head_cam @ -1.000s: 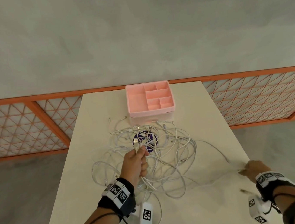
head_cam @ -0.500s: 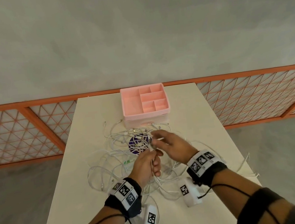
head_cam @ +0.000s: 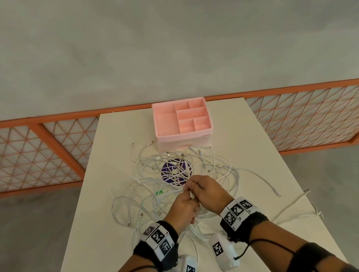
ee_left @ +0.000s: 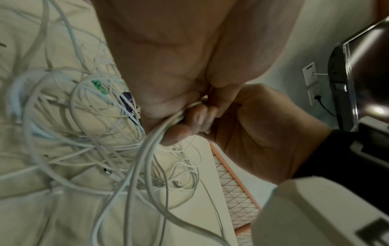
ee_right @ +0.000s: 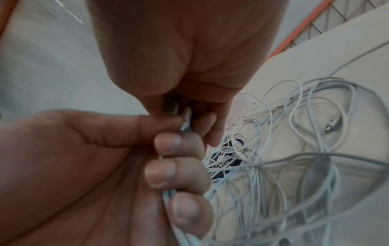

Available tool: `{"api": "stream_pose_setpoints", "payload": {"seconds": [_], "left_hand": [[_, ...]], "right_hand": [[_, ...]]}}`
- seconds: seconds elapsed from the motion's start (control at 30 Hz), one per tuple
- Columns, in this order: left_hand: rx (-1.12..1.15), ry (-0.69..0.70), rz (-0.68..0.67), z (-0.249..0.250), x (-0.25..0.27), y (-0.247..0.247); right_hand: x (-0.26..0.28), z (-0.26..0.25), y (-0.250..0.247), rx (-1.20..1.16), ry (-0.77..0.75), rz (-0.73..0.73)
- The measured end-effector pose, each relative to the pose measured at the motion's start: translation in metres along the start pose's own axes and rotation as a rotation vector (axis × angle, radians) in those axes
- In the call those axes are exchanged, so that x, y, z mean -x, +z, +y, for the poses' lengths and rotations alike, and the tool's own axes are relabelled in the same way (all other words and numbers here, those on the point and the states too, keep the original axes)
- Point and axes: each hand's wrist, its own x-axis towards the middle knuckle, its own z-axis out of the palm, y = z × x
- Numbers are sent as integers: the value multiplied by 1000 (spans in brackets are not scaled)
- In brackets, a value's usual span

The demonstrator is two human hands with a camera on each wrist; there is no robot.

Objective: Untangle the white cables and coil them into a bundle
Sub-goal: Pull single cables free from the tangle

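Head view. White table [head_cam: 120, 209], running from centre frame to the lower edge. Pink divided organiser box [head_cam: 182, 118] at the table's far end, upper centre; its compartments hold nothing visible. Orange lattice railing [head_cam: 30, 152] crosses the frame behind it. White cables [head_cam: 202, 166], a loose tangle at centre, just below the box; strands overlie a purple round disc [head_cam: 175, 169] and a small green connector [head_cam: 159, 192] left of centre. One strand trails to the right table edge. Left hand [head_cam: 182, 209] and right hand [head_cam: 207, 190] meet at centre, above the near side of the tangle, knuckles up, touching each other. Both wrists carry black bands with printed marker tags and white camera housings.

Left wrist view. Left hand [ee_left: 168, 66] fills the upper centre; its curled fingers grip a sheaf of cable strands that fall to the lower left. Right hand [ee_left: 252, 126] enters from the right, fingertips against the same strands. Tangle and green connector at centre left.

Right wrist view. Right hand [ee_right: 189, 50] at top, thumb and forefinger pinching a metal plug end [ee_right: 186, 119]. Left hand [ee_right: 84, 158] at lower left, fingers [ee_right: 166, 141] curled around strands below the plug. Remaining tangle at right.
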Motion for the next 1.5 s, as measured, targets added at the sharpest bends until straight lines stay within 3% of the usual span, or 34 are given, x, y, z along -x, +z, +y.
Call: {"api": "stream_pose_setpoints", "payload": {"seconds": [0.23,0.37,0.43,0.53,0.6,0.7,0.9,1.1,1.33,1.5], "left_hand": [[58,18,-30,-1,0,7],[279,70,69,9,-1,8],[462,78,147,14,-4,3],[689,85,224,22,-7,-9],[743,119,263,27,-9,-22],[751,146,343,30,-11,-49],[695,91,345,22,-13,-61],[591,12,334,4,-12,-45],[547,-30,371,0,-12,-51],[360,22,377,0,-13,-51]], "right_hand": [[6,7,-6,-7,24,-15],[12,3,0,-357,152,2],[17,2,3,-487,200,-84],[26,9,3,-212,162,-321],[27,23,-2,104,91,-358],[30,54,-24,326,103,-332],[38,107,-67,461,359,-281],[27,92,-81,637,494,-557],[-41,33,-70,385,324,-436],[-79,11,-32,383,273,-320]]}}
